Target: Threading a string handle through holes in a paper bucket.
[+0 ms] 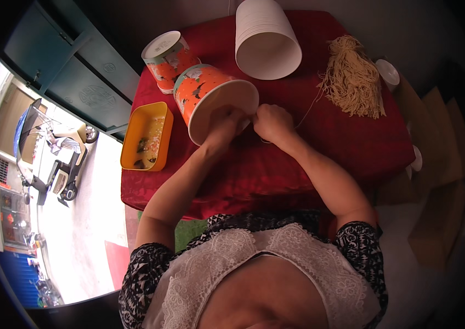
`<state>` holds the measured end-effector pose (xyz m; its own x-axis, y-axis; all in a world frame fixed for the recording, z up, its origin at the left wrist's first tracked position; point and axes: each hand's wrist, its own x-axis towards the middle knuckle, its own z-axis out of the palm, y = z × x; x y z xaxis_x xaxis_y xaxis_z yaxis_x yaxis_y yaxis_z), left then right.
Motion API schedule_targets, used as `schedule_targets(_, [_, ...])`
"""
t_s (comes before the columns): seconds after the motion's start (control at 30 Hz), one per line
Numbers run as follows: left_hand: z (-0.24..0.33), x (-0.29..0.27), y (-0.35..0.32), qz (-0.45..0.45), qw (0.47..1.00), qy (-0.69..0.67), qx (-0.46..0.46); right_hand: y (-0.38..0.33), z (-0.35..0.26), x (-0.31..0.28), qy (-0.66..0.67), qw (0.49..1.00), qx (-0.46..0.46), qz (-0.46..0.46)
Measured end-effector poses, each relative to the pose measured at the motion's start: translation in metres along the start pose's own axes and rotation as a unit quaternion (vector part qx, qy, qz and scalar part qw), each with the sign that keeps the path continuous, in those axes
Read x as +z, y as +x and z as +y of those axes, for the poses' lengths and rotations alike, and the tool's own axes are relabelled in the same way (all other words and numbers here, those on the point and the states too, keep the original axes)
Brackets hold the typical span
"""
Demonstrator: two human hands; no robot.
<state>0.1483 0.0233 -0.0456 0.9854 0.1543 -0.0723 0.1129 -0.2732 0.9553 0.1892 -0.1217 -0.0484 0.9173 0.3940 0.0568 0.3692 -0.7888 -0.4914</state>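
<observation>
An orange patterned paper bucket (199,90) lies tilted on the table, its white mouth turned toward me. My left hand (234,122) reaches inside that mouth, its fingers closed at the inner wall by the right side of the rim; the fingertips are partly hidden. Just outside the same rim, my right hand (272,123) is closed in a pinch on a thin beige cord (305,115). This cord trails right toward a thick bundle of beige cords (353,77), and a short bit of it shows below my right hand.
Another orange bucket (169,63) stands upside down at the back left. A stack of white paper buckets (268,46) lies at the back. On the left sits a yellow tub (169,129) with small bits inside. Cardboard (435,219) leans beyond the red-covered table's (347,142) right edge.
</observation>
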Motion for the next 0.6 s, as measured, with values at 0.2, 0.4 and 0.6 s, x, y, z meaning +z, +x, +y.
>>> schedule_targets(0.2, [-0.004, 0.007, 0.004, 0.017, 0.997, -0.070, 0.001, -0.001, 0.003, 0.004, -0.004, 1.000, -0.015, 0.013])
schedule_targets(0.4, [-0.021, 0.007, 0.010, 0.026, 0.995, 0.044, 0.088, 0.000, 0.003, 0.004, -0.028, 0.999, -0.020, 0.009])
schedule_targets(0.6, [-0.017, 0.006, 0.004, -0.014, 0.991, 0.089, 0.101, -0.004, 0.019, -0.014, 0.159, 0.980, -0.026, -0.118])
